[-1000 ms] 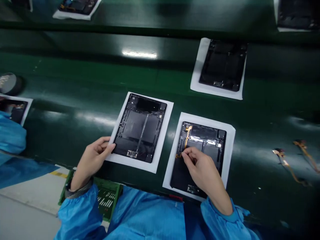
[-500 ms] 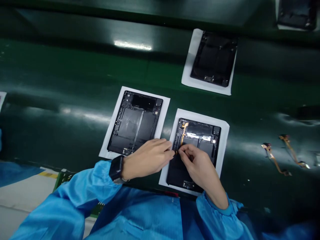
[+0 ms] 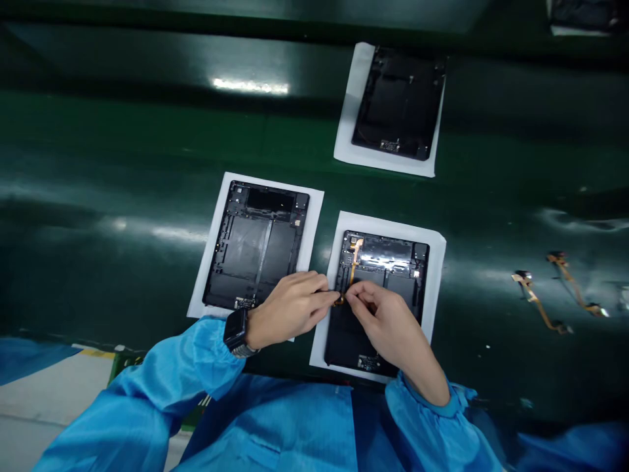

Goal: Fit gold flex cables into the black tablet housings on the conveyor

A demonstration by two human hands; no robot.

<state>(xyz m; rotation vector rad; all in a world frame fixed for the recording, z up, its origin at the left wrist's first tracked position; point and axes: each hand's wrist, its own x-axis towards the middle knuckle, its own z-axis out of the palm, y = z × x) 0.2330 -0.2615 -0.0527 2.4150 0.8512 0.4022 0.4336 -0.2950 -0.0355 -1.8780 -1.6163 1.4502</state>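
An opened tablet housing with dark inner parts lies on a white sheet in front of me. Along its left side runs an orange flex cable, its lower end bent out at the housing's left edge. My left hand, wearing a black watch, is closed with its fingertips on that lower end. From the other side my right hand pinches the cable, thumb against forefinger, just above the housing. The fingers partly cover the cable between them.
To the left a second opened tablet housing lies on its own white sheet. A third housing is farther back. Two loose flex cables rest on the green table at the right. Another housing shows at the top right.
The view has shifted slightly, so the housings sit a little farther left. Both hands stay at the cable's lower end, with more of that end showing between the fingertips.
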